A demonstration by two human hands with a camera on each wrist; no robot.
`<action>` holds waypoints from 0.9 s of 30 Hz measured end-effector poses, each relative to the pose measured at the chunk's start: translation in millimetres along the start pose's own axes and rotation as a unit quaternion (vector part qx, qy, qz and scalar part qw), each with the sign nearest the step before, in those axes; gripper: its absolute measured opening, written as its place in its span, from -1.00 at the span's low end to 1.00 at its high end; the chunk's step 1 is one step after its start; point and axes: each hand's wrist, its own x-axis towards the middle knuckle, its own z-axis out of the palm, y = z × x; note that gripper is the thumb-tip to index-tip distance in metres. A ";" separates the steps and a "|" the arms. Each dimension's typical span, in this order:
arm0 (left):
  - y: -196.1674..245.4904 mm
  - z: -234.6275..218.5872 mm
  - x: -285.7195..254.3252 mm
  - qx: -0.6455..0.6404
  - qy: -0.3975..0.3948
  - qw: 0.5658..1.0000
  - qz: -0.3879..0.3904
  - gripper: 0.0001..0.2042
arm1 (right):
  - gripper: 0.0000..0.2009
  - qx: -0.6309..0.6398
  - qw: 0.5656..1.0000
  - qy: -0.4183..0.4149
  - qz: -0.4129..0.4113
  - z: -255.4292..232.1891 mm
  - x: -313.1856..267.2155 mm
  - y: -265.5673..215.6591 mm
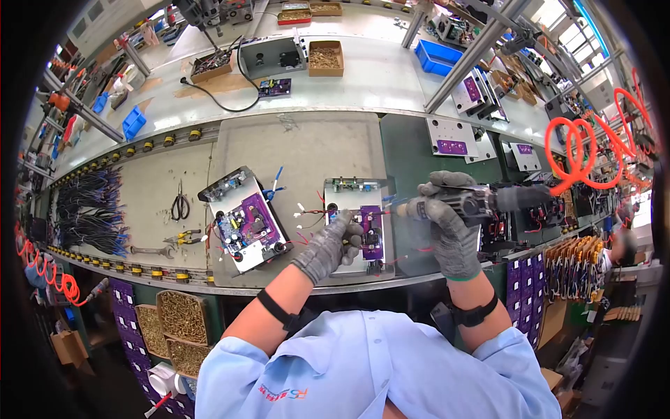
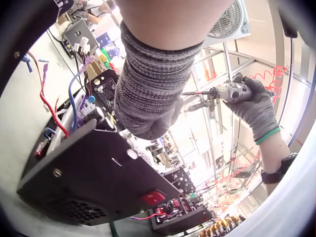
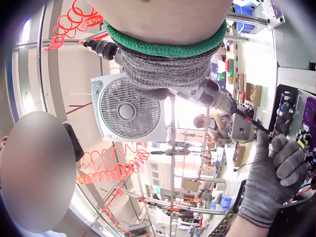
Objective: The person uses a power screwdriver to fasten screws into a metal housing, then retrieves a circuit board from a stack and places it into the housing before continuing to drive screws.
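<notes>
My right hand point(image 1: 447, 223) grips a power screwdriver point(image 1: 467, 203), its bit pointing left. In the right wrist view the long bit point(image 3: 254, 124) ends right at the index fingertip of my left hand point(image 3: 274, 182), whose other fingers are curled; I cannot tell whether they hold anything. In the head view my left hand lies over the front left part of an opened device point(image 1: 352, 262), which carries a purple circuit board point(image 1: 372, 234) and loose wires. The left wrist view shows the device's black end panel point(image 2: 98, 173) with a red switch point(image 2: 154, 198). Both hands wear grey knitted gloves.
A second opened device point(image 1: 248, 227) stands to the left. Beyond it lie pliers point(image 1: 183, 237), scissors-like cutters point(image 1: 180, 204), a wrench point(image 1: 151, 251) and wire bundles point(image 1: 87, 209). Metal panels point(image 1: 453, 136) lie back right, below a coiled red hose point(image 1: 579, 157). Bins of screws point(image 1: 183, 318) hang in front.
</notes>
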 end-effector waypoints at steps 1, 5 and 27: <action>-1.5 -4.3 -7.4 0.017 0.031 0.999 0.011 -0.61 | -0.57 0.000 1.000 -0.002 0.001 -8.2 3.8 10.1; -14.0 -43.7 -27.2 0.012 -0.009 0.998 0.059 -0.85 | -0.57 -0.001 0.997 -0.014 0.069 -24.4 10.4 33.6; -21.6 -51.0 -49.0 0.232 -0.059 0.961 0.137 -0.62 | -0.66 -0.161 0.979 -0.084 0.089 -16.9 1.3 67.6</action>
